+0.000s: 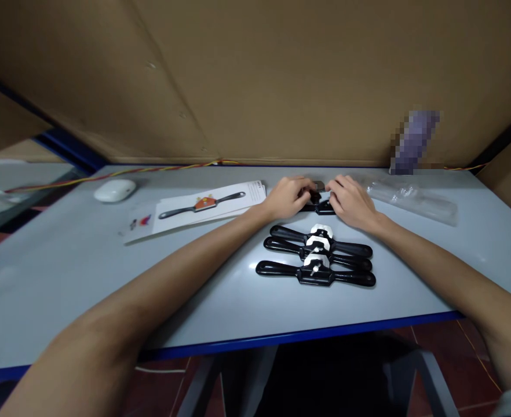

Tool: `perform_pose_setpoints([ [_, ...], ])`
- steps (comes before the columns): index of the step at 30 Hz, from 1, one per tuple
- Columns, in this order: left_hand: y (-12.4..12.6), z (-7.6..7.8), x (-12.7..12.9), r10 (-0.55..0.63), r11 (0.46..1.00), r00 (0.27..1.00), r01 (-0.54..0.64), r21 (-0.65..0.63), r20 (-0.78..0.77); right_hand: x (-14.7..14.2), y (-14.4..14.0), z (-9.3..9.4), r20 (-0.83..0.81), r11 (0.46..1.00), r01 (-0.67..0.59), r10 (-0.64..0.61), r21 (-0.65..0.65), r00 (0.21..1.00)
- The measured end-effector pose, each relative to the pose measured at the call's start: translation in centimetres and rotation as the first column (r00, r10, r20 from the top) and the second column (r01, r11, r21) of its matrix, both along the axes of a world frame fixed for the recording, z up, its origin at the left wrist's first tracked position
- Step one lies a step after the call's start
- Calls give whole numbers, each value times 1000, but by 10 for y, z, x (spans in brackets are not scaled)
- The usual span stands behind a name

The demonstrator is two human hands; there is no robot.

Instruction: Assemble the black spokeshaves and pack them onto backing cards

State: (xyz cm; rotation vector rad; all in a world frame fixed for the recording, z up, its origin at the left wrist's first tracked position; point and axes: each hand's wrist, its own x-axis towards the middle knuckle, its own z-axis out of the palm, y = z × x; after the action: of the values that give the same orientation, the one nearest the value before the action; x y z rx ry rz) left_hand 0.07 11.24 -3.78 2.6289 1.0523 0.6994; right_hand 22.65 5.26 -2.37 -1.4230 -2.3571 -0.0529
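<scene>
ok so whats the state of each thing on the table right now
left hand: fingers closed on the black tool
right hand: fingers closed on the same tool
black tool: held, resting on the table
three spokeshaves: lying flat, side by side
leaflet: flat
plastic bag: lying flat

Both bare forearms extend forward and converge toward the centre. Left hand (287,198) lies palm down, fingers (304,192) curled inward in a closed grip. Right hand (351,201) mirrors it, fingers likewise curled closed. The two hands sit just beside each other, knuckles raised.
</scene>
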Motion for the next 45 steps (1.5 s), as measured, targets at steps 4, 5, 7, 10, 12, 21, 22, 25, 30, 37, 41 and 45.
perform_pose_setpoints([
  [4,1,-1,0,-56,998,998,56,14,1,1,3,0,33,996,-88,89,-13,995],
  [5,1,-1,0,-59,998,998,59,16,2,1,3,0,64,993,-113,115,-33,991],
  [7,2,-2,0,-48,999,999,48,26,14,1,4,3,141,987,-129,141,-93,980],
  [10,2,-3,0,-29,999,999,28,38,31,1,5,6,212,977,-88,129,-195,969],
  [12,2,-3,0,-19,999,999,18,27,32,2,8,8,213,965,-60,116,-255,970],
  [21,1,5,-2,-10,1000,993,12,20,-116,32,12,9,115,903,-65,125,-424,985],
  [22,1,7,-3,-20,999,989,25,29,-145,37,10,9,99,903,-82,136,-422,986],
  [25,2,11,-5,-39,997,973,52,54,-229,52,4,6,48,902,-123,157,-414,986],
  [30,5,18,-10,-35,995,942,63,72,-335,72,-3,4,-20,904,-165,171,-394,985],
  [37,7,32,-19,289,957,833,-251,142,-472,83,-16,6,-33,908,-175,176,-381,984],
  [41,5,36,-18,395,917,779,-364,161,-487,84,-18,7,-53,913,-158,149,-375,987],
  [45,5,33,-17,440,893,772,-429,136,-459,87,-19,8,-57,920,-159,149,-357,987],
])
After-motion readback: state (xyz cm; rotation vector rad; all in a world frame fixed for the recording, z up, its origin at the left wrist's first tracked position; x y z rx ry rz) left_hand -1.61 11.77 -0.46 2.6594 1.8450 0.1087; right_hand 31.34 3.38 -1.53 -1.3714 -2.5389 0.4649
